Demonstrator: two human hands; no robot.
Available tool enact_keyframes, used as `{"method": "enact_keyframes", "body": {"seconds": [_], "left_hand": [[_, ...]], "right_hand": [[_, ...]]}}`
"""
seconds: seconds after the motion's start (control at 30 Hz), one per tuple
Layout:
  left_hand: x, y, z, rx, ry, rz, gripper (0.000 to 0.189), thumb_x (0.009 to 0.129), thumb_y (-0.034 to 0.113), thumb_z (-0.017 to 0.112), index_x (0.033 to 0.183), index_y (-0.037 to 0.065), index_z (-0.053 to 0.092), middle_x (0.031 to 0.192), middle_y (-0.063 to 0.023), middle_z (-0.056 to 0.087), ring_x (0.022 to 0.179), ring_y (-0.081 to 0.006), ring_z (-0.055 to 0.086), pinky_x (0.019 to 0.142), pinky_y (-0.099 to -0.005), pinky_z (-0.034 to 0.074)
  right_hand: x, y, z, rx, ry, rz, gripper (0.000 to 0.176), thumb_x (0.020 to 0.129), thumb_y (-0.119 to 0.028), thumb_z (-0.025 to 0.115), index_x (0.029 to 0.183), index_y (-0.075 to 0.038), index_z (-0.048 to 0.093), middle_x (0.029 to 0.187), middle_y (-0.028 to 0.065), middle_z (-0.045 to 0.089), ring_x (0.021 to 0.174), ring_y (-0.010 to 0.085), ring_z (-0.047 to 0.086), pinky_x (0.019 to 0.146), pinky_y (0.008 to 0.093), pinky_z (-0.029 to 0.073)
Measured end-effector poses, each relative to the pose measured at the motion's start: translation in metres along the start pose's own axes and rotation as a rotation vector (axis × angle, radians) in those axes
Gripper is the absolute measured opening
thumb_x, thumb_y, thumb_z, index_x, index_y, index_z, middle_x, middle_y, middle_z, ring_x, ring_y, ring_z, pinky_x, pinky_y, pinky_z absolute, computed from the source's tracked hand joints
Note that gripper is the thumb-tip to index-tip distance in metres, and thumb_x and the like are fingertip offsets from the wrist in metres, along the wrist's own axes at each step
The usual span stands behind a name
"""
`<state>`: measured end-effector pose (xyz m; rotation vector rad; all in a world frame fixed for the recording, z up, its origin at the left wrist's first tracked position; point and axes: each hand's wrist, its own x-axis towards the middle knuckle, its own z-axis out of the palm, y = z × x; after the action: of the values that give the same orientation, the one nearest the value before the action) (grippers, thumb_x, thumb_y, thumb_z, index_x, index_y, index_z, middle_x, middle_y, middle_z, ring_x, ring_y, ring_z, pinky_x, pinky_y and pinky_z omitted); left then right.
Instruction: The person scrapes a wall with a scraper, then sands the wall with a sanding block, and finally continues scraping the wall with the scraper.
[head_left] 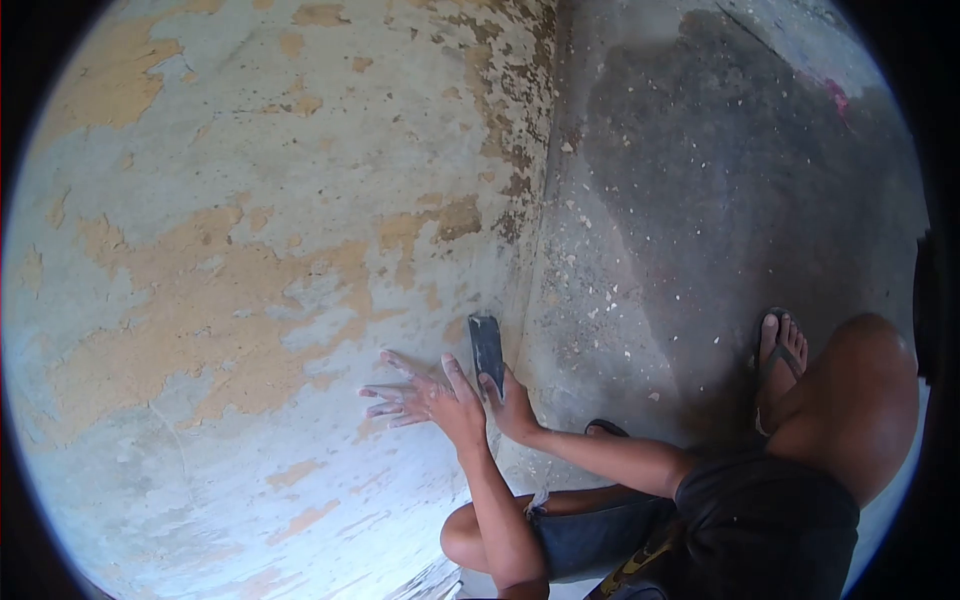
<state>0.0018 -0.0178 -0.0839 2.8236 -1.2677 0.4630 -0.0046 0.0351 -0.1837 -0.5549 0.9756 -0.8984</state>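
My left hand (430, 398) is spread against the pale, peeling wall (330, 170), its fingers apart and pale with dust. Close beside it, my right hand (512, 408) grips the lower end of a dark flat rectangular block (486, 350). The block's far end points up along the foot of the wall, and its exact kind cannot be made out. Tan patches (240, 310) show on the wall where the pale coating is gone, to the left of and above both hands.
A grey concrete floor (620, 270) meets the wall along a dirty corner with flaking, dark spots. Pale chips are scattered there, and a darker area (720, 150) covers much of the floor. My sandalled foot (782, 355) and bent knees (875, 400) occupy the lower right.
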Motion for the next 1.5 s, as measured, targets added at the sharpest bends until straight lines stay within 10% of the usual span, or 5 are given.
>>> {"method": "enact_keyframes", "body": {"seconds": [1.5], "left_hand": [[0.001,-0.011,0.008,0.050,0.008,0.035,0.083,0.092,0.054,0.052,0.157,0.026,0.009,0.158,-0.0244,-0.020,0.138,-0.0550,-0.024,0.101,-0.0774,-0.007]], "right_hand": [[0.027,0.044,-0.019,-0.097,0.107,-0.042,0.044,0.101,-0.039,0.049,0.125,-0.002,0.052,0.102,0.0255,0.066,0.100,0.0404,0.064,0.084,0.0434,0.048]]}}
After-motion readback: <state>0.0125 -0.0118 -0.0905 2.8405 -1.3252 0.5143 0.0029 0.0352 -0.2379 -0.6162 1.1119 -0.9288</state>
